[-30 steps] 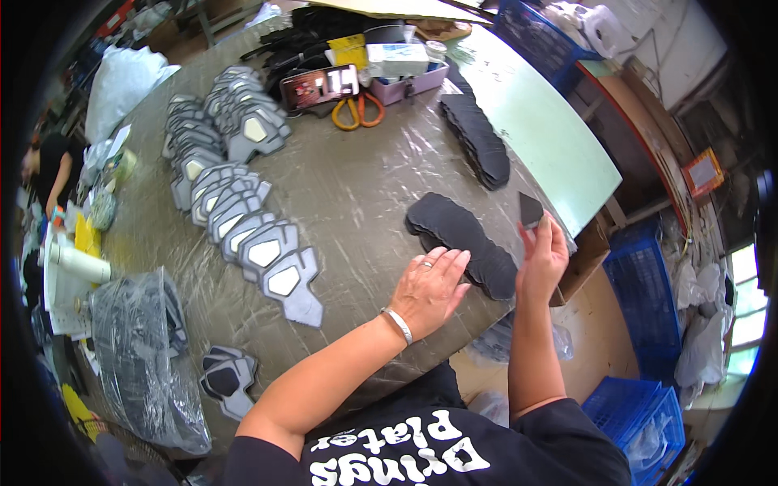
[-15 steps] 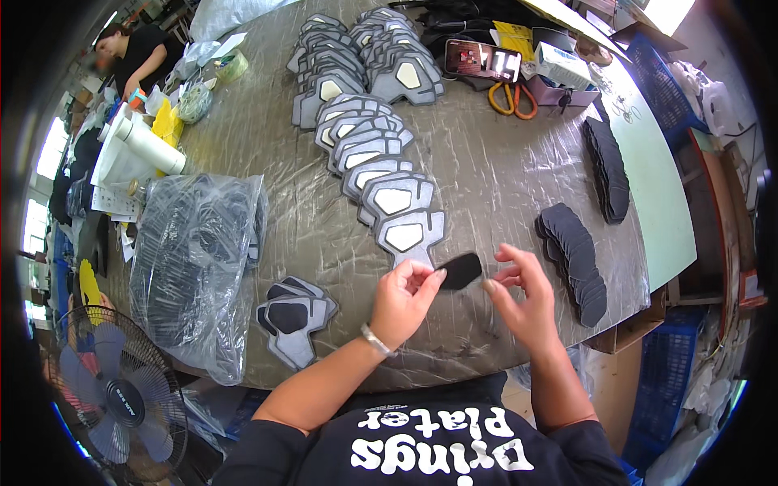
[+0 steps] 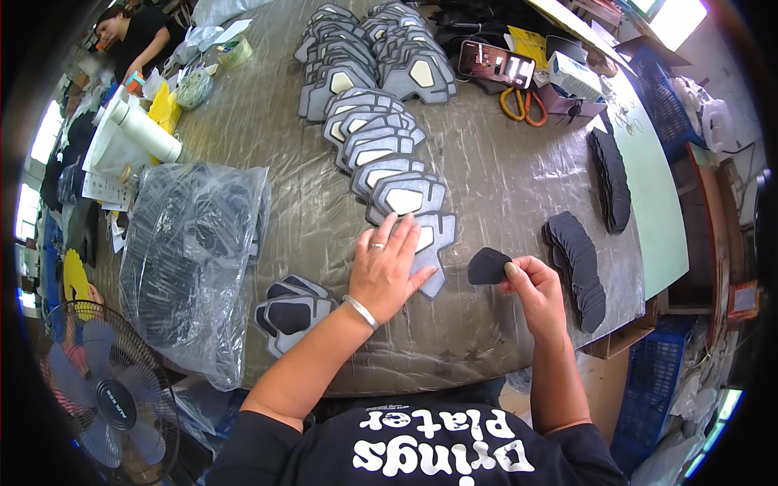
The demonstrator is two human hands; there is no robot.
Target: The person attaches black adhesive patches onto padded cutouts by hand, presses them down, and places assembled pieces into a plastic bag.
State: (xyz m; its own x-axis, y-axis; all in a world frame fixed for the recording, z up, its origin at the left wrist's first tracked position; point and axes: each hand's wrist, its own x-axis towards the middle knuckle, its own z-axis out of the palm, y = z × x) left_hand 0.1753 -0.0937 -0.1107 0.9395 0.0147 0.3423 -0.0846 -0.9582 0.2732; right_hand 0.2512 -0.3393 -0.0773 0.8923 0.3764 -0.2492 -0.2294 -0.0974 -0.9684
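- Near the front edge of the surface (image 3: 478, 340), right of its middle: right hand (image 3: 536, 293), grasping a black piece (image 3: 489, 267) by one edge between thumb and fingers, leaving most of the broad face uncovered, likely for easy turning.
- Farther left, over the near end of a column of grey pieces (image 3: 377, 134): left hand (image 3: 386, 271), unclenched, palm down, apparently grasping nothing, with fingers across the nearest grey piece (image 3: 435, 232), perhaps for steadying. Cannot tell how firmly pressed.
- Up the middle toward the far edge: the same column, overlapped like shingles and doubled at the far end, presumably to save room while keeping white panels in view.
- Along the right edge: nearer stack (image 3: 577, 271) and farther stack (image 3: 609, 182) of black pieces, both fanned, probably for lifting singly; the nearer just beside the right hand.
- By the front left corner: small grey pile (image 3: 290, 316) topped with black, next to a plastic bag (image 3: 194, 267), perhaps set aside from the column.
- Toward the far right corner: phone (image 3: 496, 65), tilted up as if for viewing, with scissors (image 3: 523, 109) and lilac box (image 3: 567, 101), probably set back to stay out of the way.
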